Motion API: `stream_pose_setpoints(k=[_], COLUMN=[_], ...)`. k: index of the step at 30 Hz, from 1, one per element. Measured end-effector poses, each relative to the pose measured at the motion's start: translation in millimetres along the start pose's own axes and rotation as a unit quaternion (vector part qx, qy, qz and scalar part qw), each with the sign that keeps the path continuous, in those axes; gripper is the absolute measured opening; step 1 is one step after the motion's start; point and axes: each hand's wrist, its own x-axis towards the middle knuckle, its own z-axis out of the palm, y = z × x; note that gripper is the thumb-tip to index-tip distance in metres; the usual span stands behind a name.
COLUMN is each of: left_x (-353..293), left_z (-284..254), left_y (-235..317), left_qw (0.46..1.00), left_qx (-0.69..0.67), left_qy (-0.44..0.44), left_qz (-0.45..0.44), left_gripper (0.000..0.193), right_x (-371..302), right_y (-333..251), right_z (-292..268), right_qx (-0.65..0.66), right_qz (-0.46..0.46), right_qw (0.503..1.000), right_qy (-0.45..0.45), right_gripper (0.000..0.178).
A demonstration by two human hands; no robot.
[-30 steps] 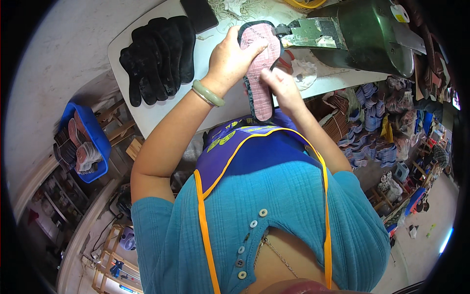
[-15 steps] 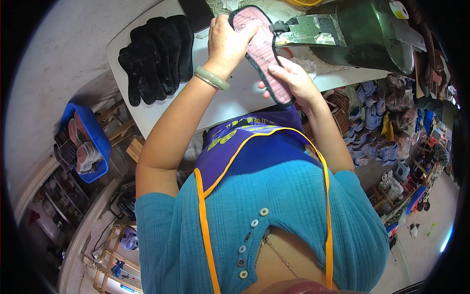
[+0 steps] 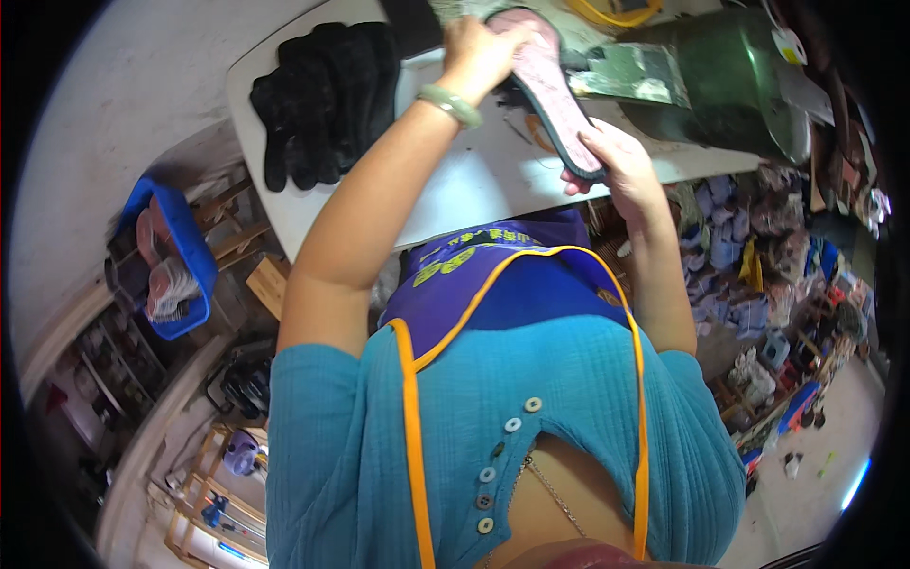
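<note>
A pink insole with a black bound edge is held in both hands over the white table, slanting from upper left to lower right. My left hand grips its wide far end, thumb on the pink face. My right hand holds the narrow near end, thumb on top and fingertips showing beneath. Just right of the insole stands a green sewing machine, its flat bed end close to the insole's edge. Several black insoles lie overlapped in a pile on the table's left side.
The white table ends just in front of my apron. A dark block and a yellow basket rim are at the back. Down left, a blue basket holds more insoles. Bundled insoles pile up at the right.
Both hands and the insole appear shifted right in the picture, as the whole view has moved too. The insole is tilted a little differently, and both hands still hold it.
</note>
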Motion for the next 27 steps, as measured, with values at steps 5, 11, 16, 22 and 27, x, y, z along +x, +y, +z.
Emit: stream_pose_setpoints(k=[5,11,16,22,27], left_x=[-4.1,-85.9,-75.7,-60.5,-69.7], left_z=[-6.6,-70.8,-168.5,-205.7,-186.5], left_y=[-20.0,-50.1,-138.0,-219.9,-232.0], left_qw=[0.997,0.953,0.982,0.929,0.961], left_qx=[-0.053,-0.300,-0.059,0.202,0.073], left_qy=[0.026,0.031,0.169,0.144,0.106], left_qz=[-0.053,-0.019,-0.060,-0.276,-0.246], left_gripper=[0.066,0.053,0.048,0.114,0.111], right_x=[14.0,62.6,125.0,226.0,250.8], right_y=[-3.6,49.6,74.2,93.5,89.1], right_z=[42.1,136.2,183.8,162.7,197.1], right_qx=[-0.022,-0.394,-0.337,-0.198,-0.146], right_qz=[-0.044,-0.302,-0.314,-0.059,-0.089], right_qw=[0.999,0.863,0.887,0.959,0.976], right_qy=[-0.007,0.096,-0.004,0.193,0.131], right_gripper=[0.037,0.044,0.051,0.075,0.077])
